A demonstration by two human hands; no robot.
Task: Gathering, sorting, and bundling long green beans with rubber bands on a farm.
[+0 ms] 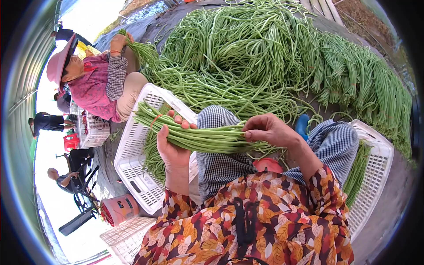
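Observation:
A bundle of green yardlong beans (205, 138) lies level across my lap, with a red rubber band (155, 121) around it near its left end. My left hand (175, 150) holds the bundle from below, thumb in front and fingertips showing behind it. At the other end, the thumb and fingers of my right hand (273, 131) pinch beans along the bundle's upper edge. Beneath my left hand stands a white perforated plastic crate (132, 170) with more beans in it. A second white crate (374, 179), also holding beans, is to my right.
Loose beans (218, 92) lie just ahead, with a large heap (258, 43) beyond and banded bundles (357, 73) at right. A co-worker in a pink hat (59, 64) holds beans at left. A pink bucket (121, 207) and further crates (127, 237) stand at lower left.

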